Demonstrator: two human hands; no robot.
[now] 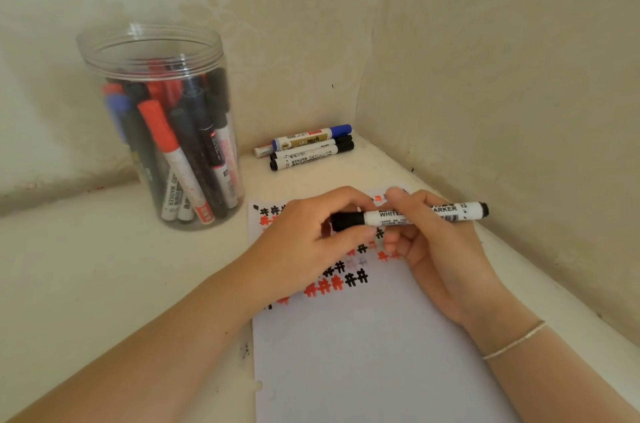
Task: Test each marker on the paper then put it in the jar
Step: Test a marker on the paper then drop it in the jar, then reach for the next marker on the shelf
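A black whiteboard marker (446, 213) lies level above the paper (374, 353), held between both hands. My left hand (311, 246) pinches its black cap end, and my right hand (436, 249) grips the white barrel. The paper's upper part carries rows of black and red hash marks, partly hidden under my hands. The clear plastic jar (152, 48) stands open at the left, holding several red, black and blue markers.
Several loose markers (308, 148), blue and black capped, lie in the far corner against the wall. Walls close in behind and on the right. The pale tabletop (86, 266) spreads to the left of the paper.
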